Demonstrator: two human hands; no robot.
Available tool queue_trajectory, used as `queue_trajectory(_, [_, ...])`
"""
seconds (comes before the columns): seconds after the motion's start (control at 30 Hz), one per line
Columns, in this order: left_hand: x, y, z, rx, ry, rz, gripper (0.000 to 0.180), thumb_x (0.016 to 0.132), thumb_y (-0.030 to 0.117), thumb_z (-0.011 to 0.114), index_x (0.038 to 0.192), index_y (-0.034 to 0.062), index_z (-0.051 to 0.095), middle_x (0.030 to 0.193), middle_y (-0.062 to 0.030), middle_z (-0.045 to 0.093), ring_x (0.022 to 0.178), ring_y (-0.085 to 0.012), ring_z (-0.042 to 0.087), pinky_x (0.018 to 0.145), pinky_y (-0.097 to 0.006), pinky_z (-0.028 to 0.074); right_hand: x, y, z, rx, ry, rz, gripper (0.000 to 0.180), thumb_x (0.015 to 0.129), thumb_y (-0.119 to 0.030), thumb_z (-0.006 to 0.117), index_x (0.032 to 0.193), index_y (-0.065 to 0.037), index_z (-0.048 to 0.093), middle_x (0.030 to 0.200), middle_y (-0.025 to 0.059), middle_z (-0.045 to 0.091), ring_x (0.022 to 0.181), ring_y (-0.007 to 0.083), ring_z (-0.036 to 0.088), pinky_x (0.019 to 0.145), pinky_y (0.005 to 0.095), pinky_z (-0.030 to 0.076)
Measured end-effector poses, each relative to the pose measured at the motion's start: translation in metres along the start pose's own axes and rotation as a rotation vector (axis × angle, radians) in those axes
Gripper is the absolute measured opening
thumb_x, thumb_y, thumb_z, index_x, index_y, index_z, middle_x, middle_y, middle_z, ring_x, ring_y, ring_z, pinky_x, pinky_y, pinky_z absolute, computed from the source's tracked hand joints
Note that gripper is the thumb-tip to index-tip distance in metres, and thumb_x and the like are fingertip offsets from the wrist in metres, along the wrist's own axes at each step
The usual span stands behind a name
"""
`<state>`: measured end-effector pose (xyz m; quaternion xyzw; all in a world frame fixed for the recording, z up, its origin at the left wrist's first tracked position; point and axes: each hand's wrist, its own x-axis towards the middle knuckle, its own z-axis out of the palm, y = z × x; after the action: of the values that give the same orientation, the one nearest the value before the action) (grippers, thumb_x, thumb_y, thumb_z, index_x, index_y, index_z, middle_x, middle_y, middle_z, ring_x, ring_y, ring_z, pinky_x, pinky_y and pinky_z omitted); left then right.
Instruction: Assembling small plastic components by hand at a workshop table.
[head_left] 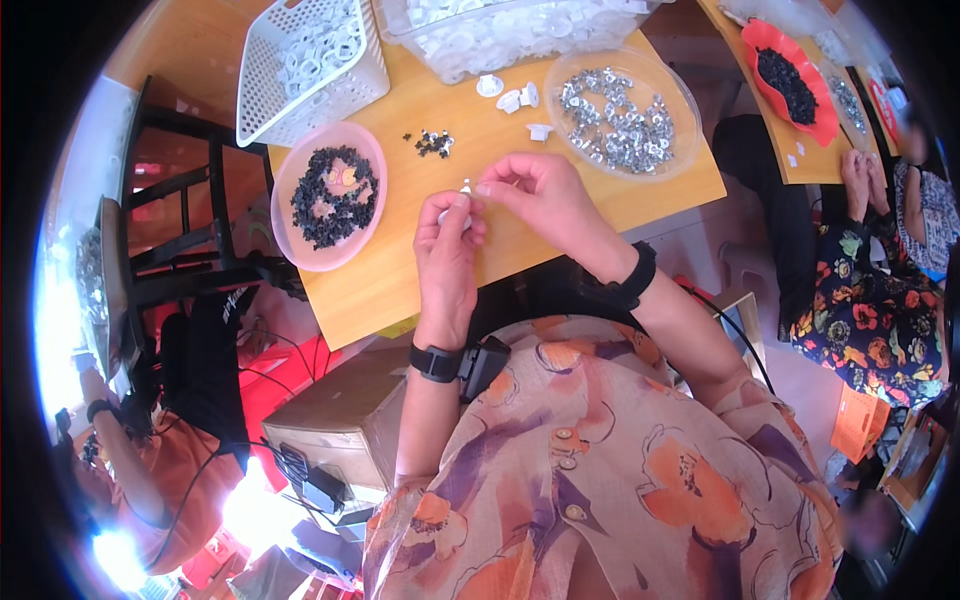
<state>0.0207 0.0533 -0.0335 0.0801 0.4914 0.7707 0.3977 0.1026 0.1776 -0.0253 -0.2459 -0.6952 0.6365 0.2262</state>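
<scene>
My left hand (446,245) is closed around a small white plastic part (466,188), whose tip sticks up past the thumb. My right hand (548,195) comes in from the right, thumb and forefinger pinched beside that tip. Whatever the pinch holds is too small or hidden to make out. Just beyond the hands lies a small pile of black and silver pieces (436,144). Several loose white plastic parts (516,100) stand on the wooden table (400,290). A pink bowl (282,215) of small black pieces is to the left, and a clear round tray (686,108) of silver metal pieces to the right.
A white perforated basket (262,100) and a clear bin (400,30), both with white plastic parts, occupy the far edge. At the right, a person's hands (862,178) rest by another table with a red dish (824,122). A cardboard box (335,410) sits below left.
</scene>
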Motion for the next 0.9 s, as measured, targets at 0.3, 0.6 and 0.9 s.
queue_trajectory(0.3, [0.0,-0.003,0.003,0.017,0.016,0.013,0.008,0.094,0.016,0.058,0.096,0.0077,0.059,0.086,-0.001,0.06,0.071,-0.0063,0.05,0.063,-0.021,0.041,-0.005,-0.005,0.007,0.057,-0.023,0.009,0.014,0.083,-0.012,0.065,0.086,0.001,0.064,0.074,0.008,0.067,0.06,0.012,0.06,0.059,0.0269,0.049])
queue_trajectory(0.6, [0.005,0.011,-0.007,-0.218,-0.186,-0.261,0.035,0.095,0.009,0.046,0.127,-0.0054,0.047,0.112,-0.0092,0.056,0.095,-0.0149,0.055,0.085,-0.029,0.045,-0.015,-0.013,-0.001,-0.169,-0.043,-0.161,0.011,0.085,-0.01,0.061,0.085,0.001,0.059,0.076,0.0125,0.063,0.067,0.0244,0.063,0.06,0.0342,0.049])
queue_trajectory(0.9, [-0.009,0.021,-0.006,0.036,-0.227,-0.246,0.039,0.099,0.01,0.044,0.136,-0.0019,0.041,0.124,-0.0118,0.055,0.105,-0.0179,0.059,0.089,-0.026,0.05,-0.012,-0.005,0.0,-0.262,0.006,-0.243,0.011,0.084,-0.011,0.061,0.082,-0.001,0.057,0.077,0.0141,0.06,0.068,0.0304,0.061,0.059,0.0386,0.048])
